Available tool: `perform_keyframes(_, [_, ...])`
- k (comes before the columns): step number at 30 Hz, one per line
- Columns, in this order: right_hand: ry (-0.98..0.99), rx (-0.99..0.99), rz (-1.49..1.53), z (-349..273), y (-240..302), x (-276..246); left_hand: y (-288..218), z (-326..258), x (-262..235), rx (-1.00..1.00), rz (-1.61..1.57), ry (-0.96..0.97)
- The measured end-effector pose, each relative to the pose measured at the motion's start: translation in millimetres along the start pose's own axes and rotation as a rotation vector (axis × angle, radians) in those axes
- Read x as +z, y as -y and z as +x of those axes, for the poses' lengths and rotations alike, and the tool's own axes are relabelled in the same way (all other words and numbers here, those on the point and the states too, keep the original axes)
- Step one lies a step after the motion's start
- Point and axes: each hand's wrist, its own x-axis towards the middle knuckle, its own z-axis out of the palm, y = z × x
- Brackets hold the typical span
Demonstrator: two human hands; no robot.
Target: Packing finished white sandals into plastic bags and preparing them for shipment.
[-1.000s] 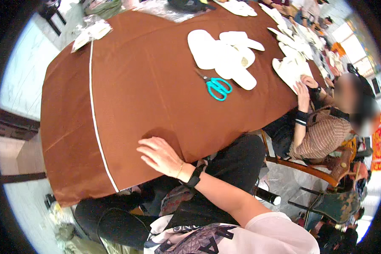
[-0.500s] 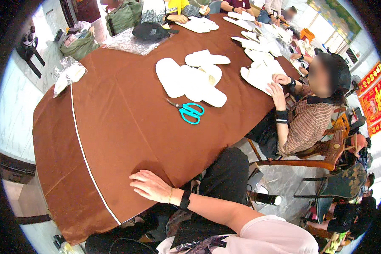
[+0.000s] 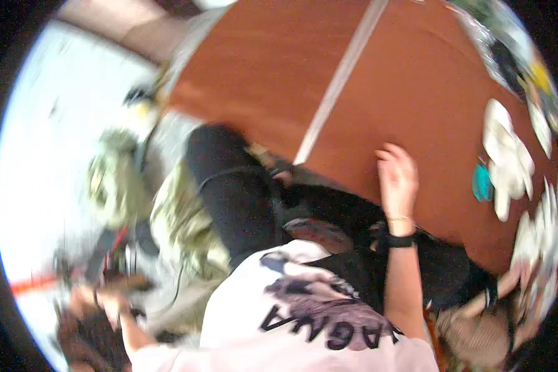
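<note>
My right hand is over the near part of the brown-covered table, fingers stretched out and holding nothing. A black band and a thin bracelet circle its wrist. Far to the lower left, my left hand reaches down beside my body, close to a dark brown object that is too blurred to name. Motion smears its fingers. White slippers lie on the table at the right, and beside them are teal-handled scissors, with their blades not visible.
A white strip crosses the tablecloth. Pale green bags, one a rounded bundle, stand on the light floor at the left. More white slippers lie at the right edge, near a co-worker's hand.
The view has swung left and down, so the slippers and scissors now appear at the right. My left hand has come into view at the lower left. My right hand stays open by the table's near edge.
</note>
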Motion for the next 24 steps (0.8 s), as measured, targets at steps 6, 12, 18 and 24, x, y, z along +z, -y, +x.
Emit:
perform_keyframes(6, [0.141,0.023,0.243,12,24,5,14,-49,18,0.03,-0.026,-0.316])
perform_keyframes(12, [0.51,-0.301,0.534,32,182,-40,-55,-74,204,-0.434,-0.339,0.296])
perform_keyframes(18, [0.771,-0.707,1.044,22,313,-37,-90,-82,301,-0.692,-1.114,0.284])
perform_keyframes(24, [0.15,-0.8,1.3,-3,351,1,-247,24,132,-0.582,-1.883,0.298])
